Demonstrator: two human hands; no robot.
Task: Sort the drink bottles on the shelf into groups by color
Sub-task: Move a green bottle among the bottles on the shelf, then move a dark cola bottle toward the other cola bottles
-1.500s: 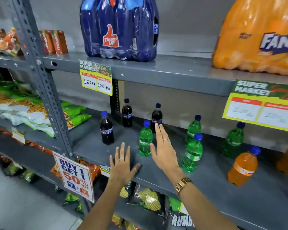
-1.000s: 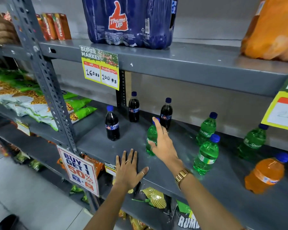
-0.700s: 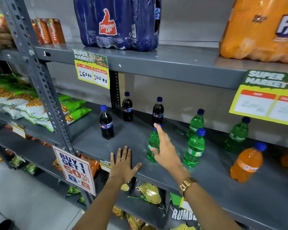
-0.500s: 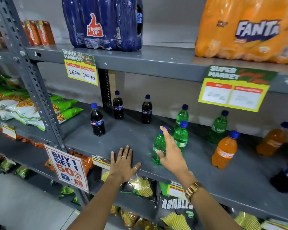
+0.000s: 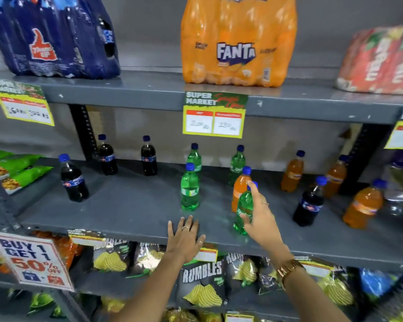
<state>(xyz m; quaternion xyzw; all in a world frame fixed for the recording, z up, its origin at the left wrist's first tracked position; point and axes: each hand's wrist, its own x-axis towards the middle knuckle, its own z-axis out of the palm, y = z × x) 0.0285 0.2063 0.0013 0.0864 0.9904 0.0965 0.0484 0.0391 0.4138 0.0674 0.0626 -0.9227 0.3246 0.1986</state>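
My right hand [image 5: 261, 219] grips a green bottle [image 5: 242, 209] near the front of the grey middle shelf [image 5: 130, 205], just in front of an orange bottle [image 5: 239, 184]. My left hand [image 5: 185, 237] lies flat, fingers spread, on the shelf's front edge. Three dark cola bottles stand at the left: [image 5: 73, 178], [image 5: 106, 155], [image 5: 148, 156]. Other green bottles stand mid-shelf: [image 5: 189, 188], [image 5: 194, 156], [image 5: 237, 165]. To the right are orange bottles [image 5: 293, 171], [image 5: 335, 174], [image 5: 364, 205] and one dark bottle [image 5: 310, 202].
The upper shelf holds a blue Thums Up multipack [image 5: 54, 36], an orange Fanta multipack [image 5: 239, 40] and a red pack [image 5: 379, 61]. Price tags [image 5: 214, 115] hang from its edge. Chip bags [image 5: 200, 282] fill the lower shelf. A promo sign [image 5: 30, 259] hangs at lower left.
My right hand closed on the green bottle and carried it rightward along the shelf front, now in front of an orange bottle. The view swung right. My left hand stayed flat on the edge.
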